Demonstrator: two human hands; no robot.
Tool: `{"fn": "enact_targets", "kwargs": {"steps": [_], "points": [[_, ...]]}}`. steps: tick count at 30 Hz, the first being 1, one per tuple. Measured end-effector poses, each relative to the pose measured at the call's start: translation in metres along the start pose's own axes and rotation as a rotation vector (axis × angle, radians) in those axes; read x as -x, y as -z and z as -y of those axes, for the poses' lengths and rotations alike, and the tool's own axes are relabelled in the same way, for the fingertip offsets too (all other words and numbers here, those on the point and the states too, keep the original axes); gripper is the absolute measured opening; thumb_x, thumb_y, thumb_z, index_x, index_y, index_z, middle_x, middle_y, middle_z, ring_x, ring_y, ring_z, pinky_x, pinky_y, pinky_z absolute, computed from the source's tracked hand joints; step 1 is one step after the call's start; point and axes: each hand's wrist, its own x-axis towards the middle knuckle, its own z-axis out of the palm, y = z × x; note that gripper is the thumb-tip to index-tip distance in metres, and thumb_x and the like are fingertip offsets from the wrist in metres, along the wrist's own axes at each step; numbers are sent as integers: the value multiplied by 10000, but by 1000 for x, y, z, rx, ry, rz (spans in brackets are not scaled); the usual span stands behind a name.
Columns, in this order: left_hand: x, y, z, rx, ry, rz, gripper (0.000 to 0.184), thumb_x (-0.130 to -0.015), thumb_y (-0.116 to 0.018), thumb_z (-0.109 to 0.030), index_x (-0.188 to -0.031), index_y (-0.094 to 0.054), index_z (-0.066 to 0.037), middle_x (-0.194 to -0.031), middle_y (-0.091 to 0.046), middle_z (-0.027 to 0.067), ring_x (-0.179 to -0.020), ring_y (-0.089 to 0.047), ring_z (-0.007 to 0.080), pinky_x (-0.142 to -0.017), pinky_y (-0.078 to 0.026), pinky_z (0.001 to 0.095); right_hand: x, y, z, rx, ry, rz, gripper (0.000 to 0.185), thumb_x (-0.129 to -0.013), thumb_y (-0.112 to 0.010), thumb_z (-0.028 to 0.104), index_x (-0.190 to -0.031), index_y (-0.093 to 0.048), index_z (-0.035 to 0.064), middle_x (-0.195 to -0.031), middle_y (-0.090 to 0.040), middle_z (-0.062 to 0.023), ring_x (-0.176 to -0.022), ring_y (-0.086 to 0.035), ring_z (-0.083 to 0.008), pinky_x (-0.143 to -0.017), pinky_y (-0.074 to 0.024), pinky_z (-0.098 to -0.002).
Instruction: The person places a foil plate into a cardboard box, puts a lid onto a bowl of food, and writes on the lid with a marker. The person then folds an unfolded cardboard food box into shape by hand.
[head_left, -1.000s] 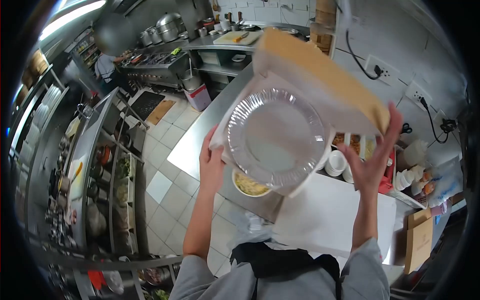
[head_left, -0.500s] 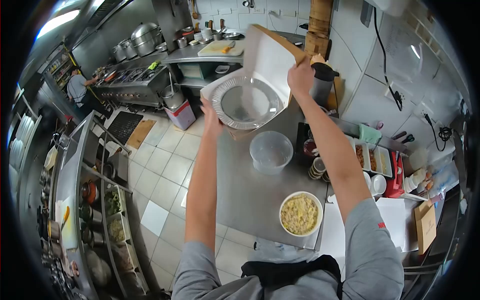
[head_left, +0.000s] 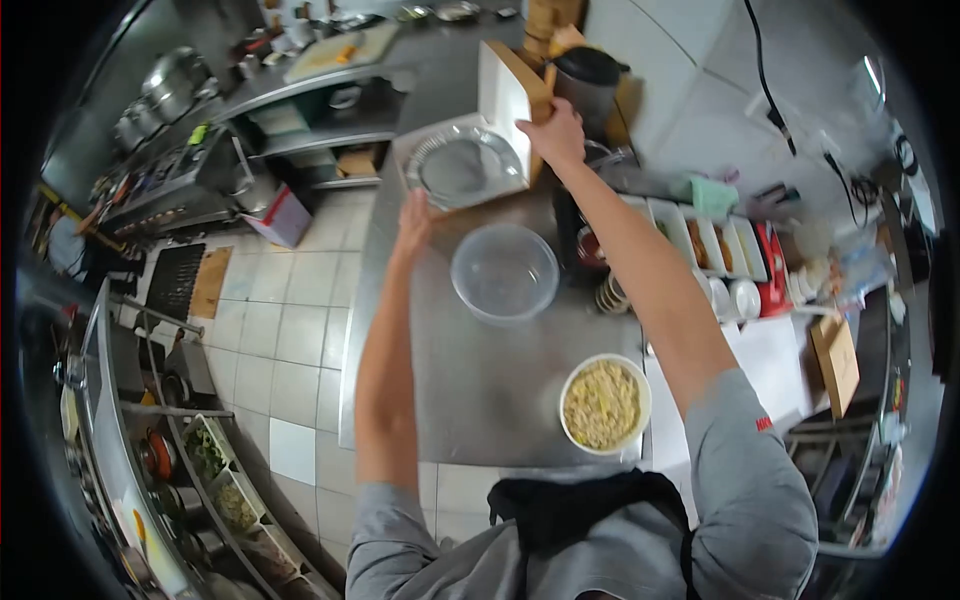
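An open cardboard box with a raised lid is at the far part of the steel counter, and a round foil plate lies inside it. My left hand is at the box's near left corner, its fingers seen edge-on and blurred. With my right hand I grip the lid on the right side. Nearer to me on the counter stand a clear round plastic bowl and a white bowl of yellowish chopped food.
Behind my right arm are a dark lidded container and a row of white trays with food. A red item and a small cardboard box are at the right. Shelves line the left, and another person stands beyond the stove.
The box has moved from near my chest out to the far part of the counter, its lid now upright. My right hand went from spread fingers to gripping the lid.
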Motion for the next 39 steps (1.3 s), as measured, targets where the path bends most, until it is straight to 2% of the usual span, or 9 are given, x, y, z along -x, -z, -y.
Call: {"fn": "enact_targets", "kwargs": {"steps": [1, 3, 6, 11, 13, 21, 27, 30, 39], "points": [[15, 2, -33, 240, 228, -28, 643, -938, -319, -480, -1380, -272, -15, -1384, -355, 157, -1283, -327, 256, -1046, -247, 374, 6, 12, 1, 9, -25, 17, 657, -679, -696, 351, -1236, -401, 164, -1213, -438, -152, -1127, -450, -362, -883, -426, -491], [41, 15, -74, 332, 365, -74, 597, -943, -361, -425, -1368, -299, -11, -1377, -367, 154, -1278, -339, 246, -1029, -281, 369, 6, 23, -3, -30, -24, 36, 638, -687, -686, 359, -1237, -423, 172, -1214, -442, -151, -1128, -449, -348, -878, -424, -493], [80, 30, -104, 273, 373, -155, 531, -949, -425, -342, -1350, -338, -5, -1366, -387, 149, -1271, -358, 232, -1004, -334, 361, 11, 48, -15, -51, 132, 29, 563, -711, -668, 344, -1206, -468, 168, -1178, -471, -146, -1107, -469, -337, -860, -439, -474], [161, 40, -165, 223, 358, -361, 372, -942, -446, -219, -1235, -481, 8, -1144, -566, 116, -1045, -544, 194, -852, -452, 325, 61, 124, -33, -259, 474, -34, 282, -753, -658, 165, -1024, -624, 90, -1017, -578, -120, -926, -567, -265, -769, -488, -335], [206, 29, -193, 256, 402, -424, 329, -937, -447, -194, -1182, -520, 14, -1073, -591, 103, -968, -568, 174, -800, -471, 307, 88, 162, -51, -295, 456, 11, 240, -782, -639, 114, -1019, -626, 76, -1028, -575, -89, -911, -562, -212, -723, -492, -286], [321, -64, -260, 340, 593, -1, 302, -939, -467, -194, -1143, -546, 15, -995, -614, 72, -854, -583, 109, -696, -452, 232, 161, 314, -158, -134, 207, -56, 155, -858, -574, 99, -993, -626, 43, -1020, -583, -45, -870, -552, -134, -722, -453, -248], [313, -102, -272, 190, 413, -70, 407, -953, -436, -248, -1260, -449, 19, -1173, -526, 120, -1056, -511, 170, -879, -414, 286, 189, 374, -205, -142, 125, 0, 144, -870, -543, 73, -973, -615, 4, -984, -578, -51, -792, -554, -109, -700, -444, -231], [305, -103, -299, 250, 463, -117, 447, -957, -421, -275, -1297, -402, 15, -1265, -463, 142, -1147, -451, 204, -951, -366, 317, 194, 393, -222, -193, 161, -32, 140, -859, -553, 62, -973, -619, 15, -990, -579, -49, -802, -556, -115, -699, -446, -236], [350, -128, -302, 116, 386, -249, 475, -955, -381, -216, -1381, -244, -57, -1335, -385, 182, -1208, -401, 254, -971, -334, 377, 122, 509, -177, -218, 486, -425, 144, -851, -591, 116, -917, -614, -10, -989, -596, -90, -839, -566, -177, -687, -456, -260]]}}
